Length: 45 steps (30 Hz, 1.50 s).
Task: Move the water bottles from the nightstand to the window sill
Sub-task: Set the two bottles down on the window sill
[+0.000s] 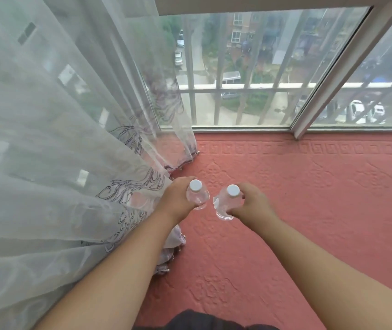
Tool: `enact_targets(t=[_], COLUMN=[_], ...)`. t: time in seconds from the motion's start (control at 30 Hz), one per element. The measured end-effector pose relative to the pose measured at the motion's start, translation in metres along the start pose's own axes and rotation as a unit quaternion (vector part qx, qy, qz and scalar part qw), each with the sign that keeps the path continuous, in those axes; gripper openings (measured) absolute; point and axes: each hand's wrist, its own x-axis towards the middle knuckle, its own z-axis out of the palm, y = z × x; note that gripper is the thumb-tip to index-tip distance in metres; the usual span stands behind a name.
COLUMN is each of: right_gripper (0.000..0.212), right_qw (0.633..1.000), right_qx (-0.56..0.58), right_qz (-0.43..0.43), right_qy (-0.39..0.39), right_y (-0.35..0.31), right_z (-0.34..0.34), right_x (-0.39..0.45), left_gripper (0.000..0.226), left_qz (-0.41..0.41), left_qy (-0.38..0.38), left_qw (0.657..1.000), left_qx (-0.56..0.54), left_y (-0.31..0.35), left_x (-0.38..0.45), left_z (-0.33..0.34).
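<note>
Bottles, the left bottle (197, 196) clamped in the left hand (180, 197) and the right bottle (226, 203) in the right hand (249, 200), stand upright over the pink window sill (309, 186); seat both bases flat, apart, clear of the curtain (71, 139), before loosening either grip.

Two clear water bottles, each with one white cap: a left bottle (197, 196) and a right bottle (225, 203). Two bare hands, one per bottle: the left hand (178, 201) and the right hand (249, 201). One sheer curtain (59, 139) with dark swirling embroidery. One pink embossed sill covering (285, 198). Two glass panes (249, 67) visible, split by one slanted white frame bar (337, 72).
</note>
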Motion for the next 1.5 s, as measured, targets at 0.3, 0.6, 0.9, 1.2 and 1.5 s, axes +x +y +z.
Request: enact_targets(t=[0.3,0.6,0.9,1.2,1.5], right_gripper=[0.041,0.037,0.037,0.037,0.046], right_qw=[0.998,0.996,0.996,0.992,0.990], right_qx=[-0.044,-0.082,-0.079,-0.112,-0.109], right_qz=[0.028,0.034,0.038,0.028,0.043], right_qy=[-0.017,-0.028,-0.031,-0.053,-0.072], right_y=[0.014,0.022,0.026,0.019,0.024], right_z=[0.023,0.046,0.063,0.058,0.057], right_x=[0.050,0.092,0.108,0.115,0.112], left_gripper=[0.026,0.040,0.030,0.040,0.055], left_qz=[-0.030,-0.092,-0.118,-0.122,-0.155], left_qy=[-0.033,-0.035,-0.053,-0.037,-0.062], left_qw=[0.999,0.994,0.991,0.991,0.985], left_qx=[0.005,0.045,0.047,0.026,0.049], left_y=[-0.028,-0.052,-0.063,-0.067,-0.061], left_x=[0.053,0.080,0.074,0.081,0.080], left_z=[0.025,0.044,0.067,0.063,0.062])
